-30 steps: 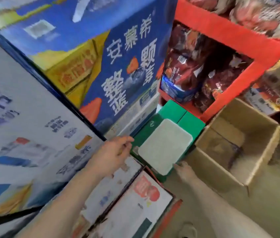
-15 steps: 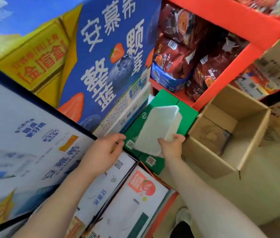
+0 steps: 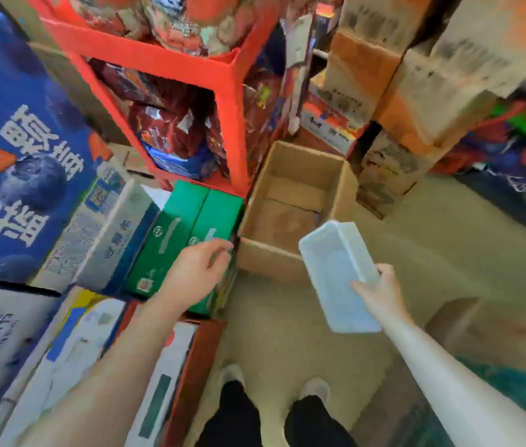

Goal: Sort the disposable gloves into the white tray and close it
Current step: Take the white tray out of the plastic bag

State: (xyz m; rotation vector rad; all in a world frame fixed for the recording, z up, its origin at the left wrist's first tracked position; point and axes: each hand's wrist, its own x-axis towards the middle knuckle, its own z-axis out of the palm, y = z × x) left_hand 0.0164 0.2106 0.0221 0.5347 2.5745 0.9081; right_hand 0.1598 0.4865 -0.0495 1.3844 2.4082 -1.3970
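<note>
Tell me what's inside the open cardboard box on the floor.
The open cardboard box shows only its own brown bottom flaps; no goods are visible. The white tray, held in the right hand, covers its near right corner.

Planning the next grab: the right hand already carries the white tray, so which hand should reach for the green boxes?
Left. The left hand is empty, fingers spread, right over the green boxes. The right hand is busy gripping the white tray, held out over the floor away from them.

My right hand (image 3: 376,293) holds the tray (image 3: 339,275) at two o'clock, before the open carton (image 3: 290,214). My left hand (image 3: 197,272) rests on boxes (image 3: 184,233) at eleven, under the shelf (image 3: 223,101).
</note>
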